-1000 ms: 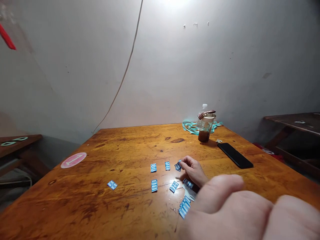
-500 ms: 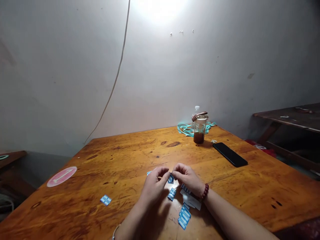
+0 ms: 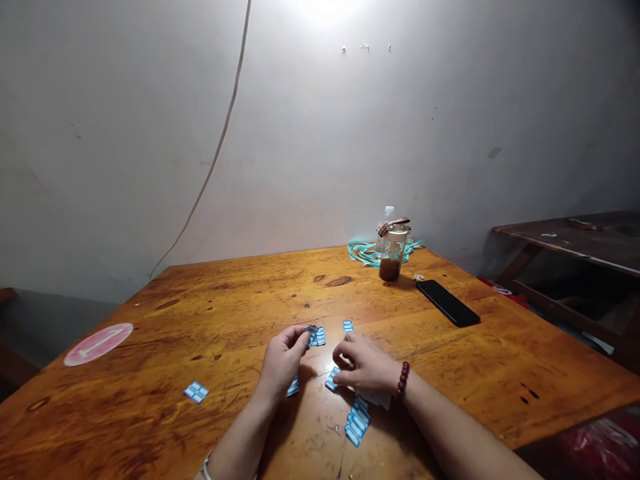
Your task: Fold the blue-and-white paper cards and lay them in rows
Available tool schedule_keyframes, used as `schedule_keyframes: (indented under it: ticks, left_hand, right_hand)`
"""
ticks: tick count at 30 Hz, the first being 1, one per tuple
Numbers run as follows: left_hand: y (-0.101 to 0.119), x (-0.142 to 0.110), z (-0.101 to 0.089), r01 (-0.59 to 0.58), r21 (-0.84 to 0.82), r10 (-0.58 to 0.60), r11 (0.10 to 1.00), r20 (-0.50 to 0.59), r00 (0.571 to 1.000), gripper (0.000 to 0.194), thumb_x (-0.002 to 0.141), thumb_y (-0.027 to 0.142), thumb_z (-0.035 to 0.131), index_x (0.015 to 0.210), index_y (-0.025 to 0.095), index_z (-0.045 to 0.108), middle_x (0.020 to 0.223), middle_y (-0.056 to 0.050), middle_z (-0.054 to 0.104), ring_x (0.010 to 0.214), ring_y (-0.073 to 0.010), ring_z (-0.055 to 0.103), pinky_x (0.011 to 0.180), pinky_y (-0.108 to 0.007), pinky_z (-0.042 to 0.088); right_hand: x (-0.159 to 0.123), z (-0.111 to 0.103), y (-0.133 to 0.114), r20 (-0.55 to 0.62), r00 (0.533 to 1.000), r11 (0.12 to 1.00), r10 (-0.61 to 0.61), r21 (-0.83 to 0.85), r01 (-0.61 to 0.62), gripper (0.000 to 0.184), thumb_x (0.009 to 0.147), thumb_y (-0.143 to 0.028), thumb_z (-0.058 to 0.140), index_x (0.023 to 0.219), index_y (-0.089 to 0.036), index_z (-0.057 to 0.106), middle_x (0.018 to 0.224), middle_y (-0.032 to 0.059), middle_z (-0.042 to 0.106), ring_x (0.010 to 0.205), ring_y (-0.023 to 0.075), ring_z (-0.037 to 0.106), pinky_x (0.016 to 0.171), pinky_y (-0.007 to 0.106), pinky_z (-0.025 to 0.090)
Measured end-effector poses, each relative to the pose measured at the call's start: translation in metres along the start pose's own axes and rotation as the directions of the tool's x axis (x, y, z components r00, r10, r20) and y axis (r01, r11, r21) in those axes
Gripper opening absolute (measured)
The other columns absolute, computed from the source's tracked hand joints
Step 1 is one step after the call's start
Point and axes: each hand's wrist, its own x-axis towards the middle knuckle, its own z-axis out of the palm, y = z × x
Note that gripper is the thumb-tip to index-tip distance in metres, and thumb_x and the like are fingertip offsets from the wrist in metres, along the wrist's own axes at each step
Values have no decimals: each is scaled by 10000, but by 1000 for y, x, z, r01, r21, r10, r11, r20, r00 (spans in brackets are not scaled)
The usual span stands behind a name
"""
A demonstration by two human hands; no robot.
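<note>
Small blue-and-white paper pieces (image 3: 315,336) lie scattered across the lower middle of the wooden counter (image 3: 150,293). The left hand (image 3: 284,360) has its fingers (image 3: 301,339) pinched against a small bunch of them. The right hand (image 3: 363,363) curves down, its fingers (image 3: 341,355) bent over a single piece (image 3: 331,379), though I cannot tell whether they grip it. A longer blue strip (image 3: 357,421) lies just below that hand, beside a white paper sheet (image 3: 380,399) partly under the palm. Toward the upper right stand a glass jar of brown liquid (image 3: 393,260) and a black phone (image 3: 447,303). A pink round sticker (image 3: 99,344) marks the counter's left side.
</note>
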Motion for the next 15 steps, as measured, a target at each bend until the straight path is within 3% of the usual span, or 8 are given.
schedule_keyframes:
  ticks: [3, 9, 15]
  left_hand:
    - [-3, 0, 3, 7, -10, -7, 1000, -11, 1000, 251, 676, 372, 552, 737, 139, 619, 622, -3, 563, 551, -114, 463, 518, -204, 357]
    - [-9, -2, 9, 0, 5, 0, 1000, 30, 1000, 223, 702, 328, 527, 768, 133, 614, 616, 0, 563, 539, -106, 466, 516, -207, 375]
    - [-8, -3, 10, -26, -11, 27, 1000, 27, 999, 203, 704, 294, 511, 776, 137, 618, 662, -16, 588, 584, -121, 492, 529, -216, 393]
  right_hand:
    - [-2, 5, -2, 26, 999, 992, 24, -126, -20, 208, 604, -331, 651, 742, -190, 583, 805, 4, 500, 733, 130, 443, 635, 226, 318]
    - [1, 10, -3, 97, 993, 997, 65, -53, -60, 98, 642, -209, 600, 737, -189, 604, 810, 6, 522, 749, 123, 464, 614, 197, 319]
    - [-1, 8, -4, 93, 996, 999, 3, -51, 2, 192, 674, -151, 530, 839, -216, 605, 844, 9, 536, 788, 131, 478, 663, 203, 329]
